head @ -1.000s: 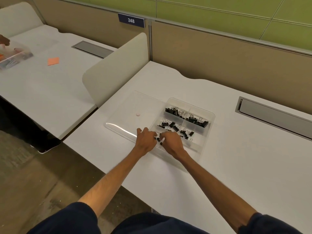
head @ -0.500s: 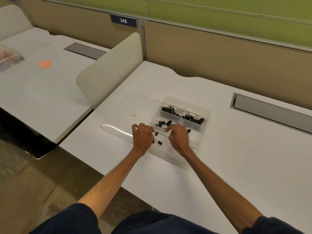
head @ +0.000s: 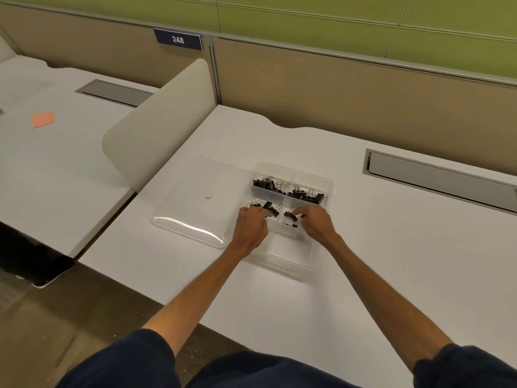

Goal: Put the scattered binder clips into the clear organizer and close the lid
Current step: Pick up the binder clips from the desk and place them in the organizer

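Note:
The clear organizer (head: 326,182) sits on the white desk, and its lid (head: 193,217) lies open flat to its left. Black binder clips fill the two far compartments (head: 270,184) (head: 306,193). My left hand (head: 250,229) reaches into the middle-left compartment, fingertips closed on a black binder clip (head: 270,208). In the middle-right compartment my right hand (head: 317,224) pinches a small clip (head: 291,217) between thumb and forefinger. The near compartment (head: 288,249) holds nothing.
A small pink round piece (head: 208,195) lies on the lid. A grey cable flap (head: 439,177) is set into the desk at the right. A cream divider panel (head: 165,127) stands to the left, and beyond it an orange note (head: 42,119) lies on the neighbouring desk.
Both hands have moved from the near compartment forward into the two middle compartments. The loose clips seen by the fingers in the near compartment are gone from it.

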A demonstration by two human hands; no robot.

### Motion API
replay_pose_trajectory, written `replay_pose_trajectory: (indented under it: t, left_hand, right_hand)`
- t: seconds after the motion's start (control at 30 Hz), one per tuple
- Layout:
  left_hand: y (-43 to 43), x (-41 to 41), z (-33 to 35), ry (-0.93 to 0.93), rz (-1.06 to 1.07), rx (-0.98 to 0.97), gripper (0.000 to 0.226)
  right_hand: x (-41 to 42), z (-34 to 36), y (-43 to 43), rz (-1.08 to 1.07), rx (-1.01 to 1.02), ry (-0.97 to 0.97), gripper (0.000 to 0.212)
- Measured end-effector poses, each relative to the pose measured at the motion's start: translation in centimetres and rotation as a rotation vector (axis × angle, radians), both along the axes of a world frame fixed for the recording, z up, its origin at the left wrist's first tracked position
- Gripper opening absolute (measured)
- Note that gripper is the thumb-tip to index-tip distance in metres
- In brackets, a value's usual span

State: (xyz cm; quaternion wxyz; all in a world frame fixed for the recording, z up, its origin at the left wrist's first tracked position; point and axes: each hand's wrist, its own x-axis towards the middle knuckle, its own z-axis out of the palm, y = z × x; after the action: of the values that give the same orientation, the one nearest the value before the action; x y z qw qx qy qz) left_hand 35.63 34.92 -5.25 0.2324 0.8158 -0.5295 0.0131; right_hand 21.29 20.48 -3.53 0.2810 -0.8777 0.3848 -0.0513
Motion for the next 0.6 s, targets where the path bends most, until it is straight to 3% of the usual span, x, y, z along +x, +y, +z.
replay_pose_trajectory:
  t: [0.27,0.6]
  left_hand:
    - [-0.6,0.2,-0.5,-0.037,-0.003,-0.033,0.030]
    - [-0.9,-1.8,0.0,-0.062,-0.007,-0.110,0.021]
  right_hand:
    - [-1.6,-0.4,0.5,-0.182,-0.034,-0.278,0.048]
    - [-2.7,-1.0,2.4,-0.099,-0.245,-0.324,0.036]
